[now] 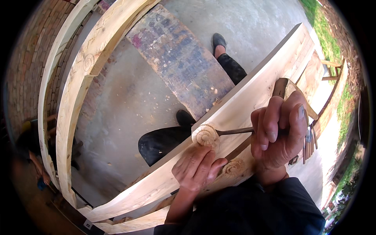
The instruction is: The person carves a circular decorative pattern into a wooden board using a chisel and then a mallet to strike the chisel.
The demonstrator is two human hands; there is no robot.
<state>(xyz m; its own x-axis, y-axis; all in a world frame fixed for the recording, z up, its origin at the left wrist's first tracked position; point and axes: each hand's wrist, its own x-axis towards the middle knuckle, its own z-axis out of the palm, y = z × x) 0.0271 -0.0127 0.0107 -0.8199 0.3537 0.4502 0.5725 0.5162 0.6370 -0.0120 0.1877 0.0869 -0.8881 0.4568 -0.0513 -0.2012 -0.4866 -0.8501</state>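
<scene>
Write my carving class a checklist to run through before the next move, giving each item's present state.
1. Right grip closed around the carving tool: ok.
2. Tool tip at the right edge of the carved spiral: ok; firm contact, cannot tell.
3. Left grip well clear of the tip: not ok, I'd judge; its fingers lie close below.
4. Beam secured against slipping: cannot tell.
5. Slender tools grouped at the right: ok.

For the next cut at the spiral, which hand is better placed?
Probably the right hand: it grips the chisel, whose tip sits at the edge of the spiral. The left hand rests beside it, no tool visible.
</scene>
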